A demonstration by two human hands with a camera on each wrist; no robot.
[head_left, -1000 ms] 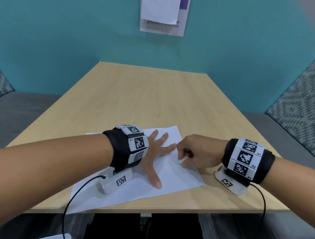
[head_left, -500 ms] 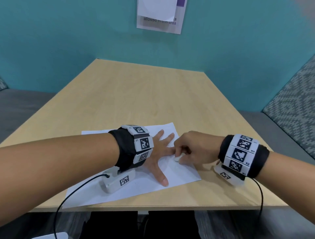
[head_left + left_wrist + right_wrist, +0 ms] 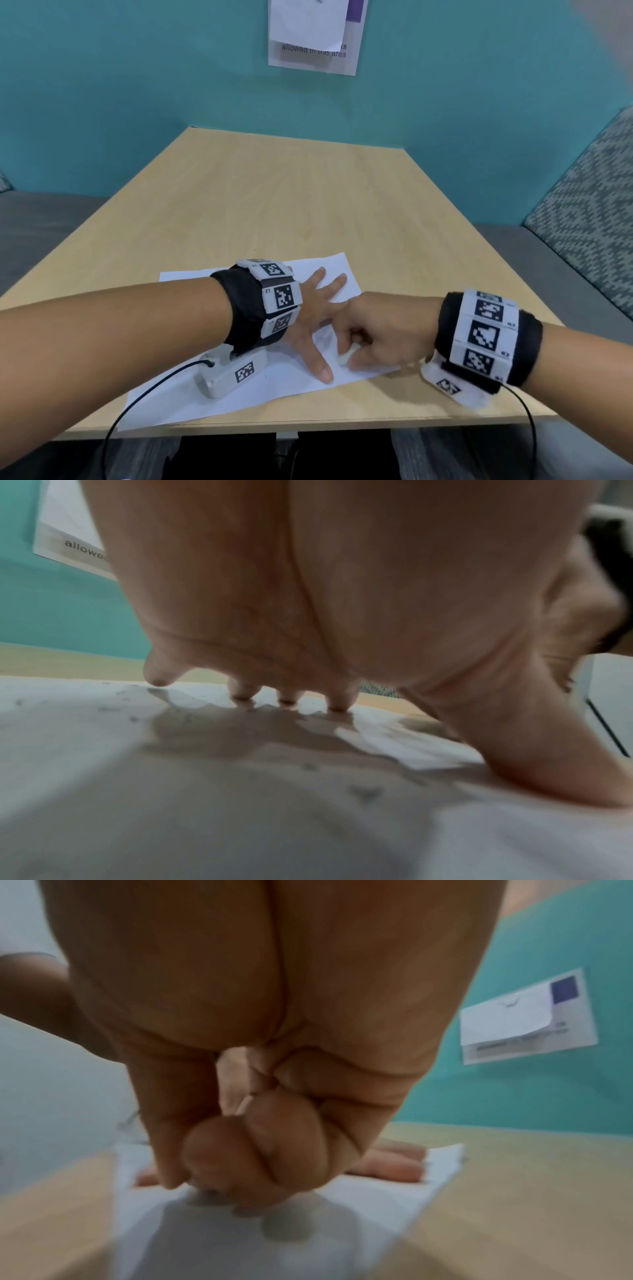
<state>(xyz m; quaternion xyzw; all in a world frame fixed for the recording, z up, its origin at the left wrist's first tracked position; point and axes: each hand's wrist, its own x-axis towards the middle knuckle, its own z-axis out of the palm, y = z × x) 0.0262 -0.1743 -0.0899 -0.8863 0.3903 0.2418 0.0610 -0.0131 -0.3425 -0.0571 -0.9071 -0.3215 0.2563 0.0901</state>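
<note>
A white sheet of paper (image 3: 191,401) lies near the front edge of the wooden table (image 3: 274,205). My left hand (image 3: 315,308) lies flat on it with fingers spread; its fingertips (image 3: 287,699) press the paper (image 3: 103,750), which carries grey crumbs. Just to its right, my right hand (image 3: 376,332) has curled fingers and pinches a small white eraser (image 3: 346,356) against the sheet, close to the left thumb. In the right wrist view the curled fingers (image 3: 274,1150) hide most of the eraser above the paper (image 3: 377,1204).
A printed notice (image 3: 315,34) hangs on the teal wall behind the table. A patterned seat cushion (image 3: 589,219) stands at the right and a grey bench (image 3: 41,226) at the left. Cables run from both wrist cameras over the table's front edge.
My right hand has slid with the eraser toward me, nearer the left thumb. The left hand stays pressed flat on the paper.
</note>
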